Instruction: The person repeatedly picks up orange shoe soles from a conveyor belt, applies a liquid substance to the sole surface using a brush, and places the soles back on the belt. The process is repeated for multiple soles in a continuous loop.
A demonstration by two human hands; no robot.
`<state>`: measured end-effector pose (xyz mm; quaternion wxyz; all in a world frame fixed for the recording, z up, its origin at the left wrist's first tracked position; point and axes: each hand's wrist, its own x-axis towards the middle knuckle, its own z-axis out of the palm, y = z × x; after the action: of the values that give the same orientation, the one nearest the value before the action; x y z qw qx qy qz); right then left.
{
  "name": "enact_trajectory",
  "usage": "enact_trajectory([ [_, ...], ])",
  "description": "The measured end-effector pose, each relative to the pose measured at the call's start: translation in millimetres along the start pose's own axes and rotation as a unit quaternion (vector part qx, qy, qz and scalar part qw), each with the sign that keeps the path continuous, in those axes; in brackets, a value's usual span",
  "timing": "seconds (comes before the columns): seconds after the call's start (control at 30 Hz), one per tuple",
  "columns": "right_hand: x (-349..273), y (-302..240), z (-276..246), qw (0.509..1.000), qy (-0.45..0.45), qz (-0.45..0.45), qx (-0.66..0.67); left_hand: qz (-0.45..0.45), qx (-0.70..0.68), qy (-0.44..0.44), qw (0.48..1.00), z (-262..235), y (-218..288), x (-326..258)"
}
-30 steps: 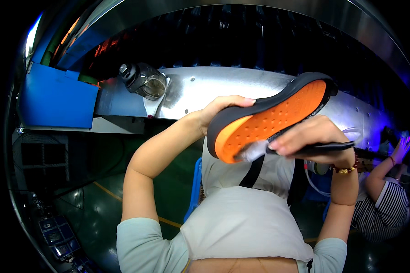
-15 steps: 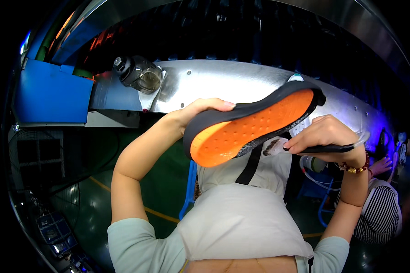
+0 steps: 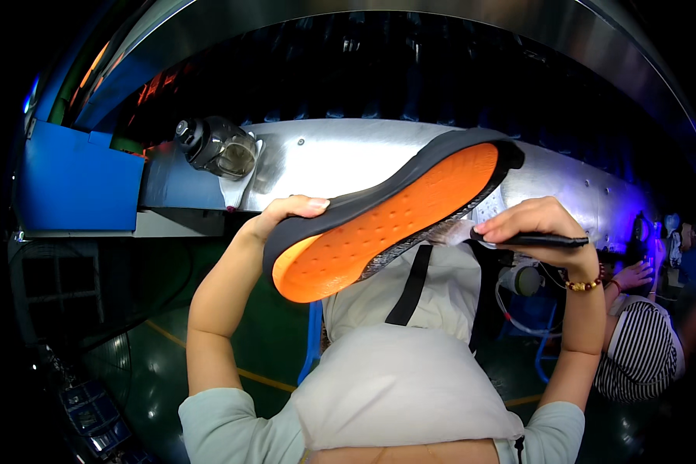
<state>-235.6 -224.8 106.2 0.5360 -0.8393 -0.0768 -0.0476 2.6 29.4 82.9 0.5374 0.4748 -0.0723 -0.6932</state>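
A shoe sole (image 3: 394,224) hangs tilted in front of me, its orange, dimpled face toward me and a thick black rim around it. My left hand (image 3: 292,213) grips it at the lower left end, with the thumb over the black rim and the other fingers hidden behind. In my right hand (image 3: 541,220) is a brush (image 3: 549,241) with a black handle, pinched between thumb and fingers. Its pale bristles lie at the sole's lower right edge and seem to touch it. Whitish material shows behind the sole, near my right fingers.
A curved metal bench (image 3: 325,155) runs behind the sole. On it, at the left, a dark-lidded clear bottle (image 3: 232,152) lies tilted on a white cloth (image 3: 236,192). A blue box (image 3: 77,178) stands far left. At the right, a co-worker in a striped cap (image 3: 642,352) reaches toward the bench.
The sole has shifted left and slightly down in the picture, tilting more steeply. The brush has moved from below the sole up to its lower edge.
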Motion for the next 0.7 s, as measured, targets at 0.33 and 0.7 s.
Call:
enact_trajectory([
  [0.33, 3, -2, -24, 0.999, -0.024, -0.020, -0.037, 0.019, -0.045, -0.050, 0.998, -10, 2, -8],
  [0.7, 18, 32, 33, 0.955, 0.245, 0.058, 0.155, 0.066, -0.298, -0.208, 0.929, 15, -33, 55],
])
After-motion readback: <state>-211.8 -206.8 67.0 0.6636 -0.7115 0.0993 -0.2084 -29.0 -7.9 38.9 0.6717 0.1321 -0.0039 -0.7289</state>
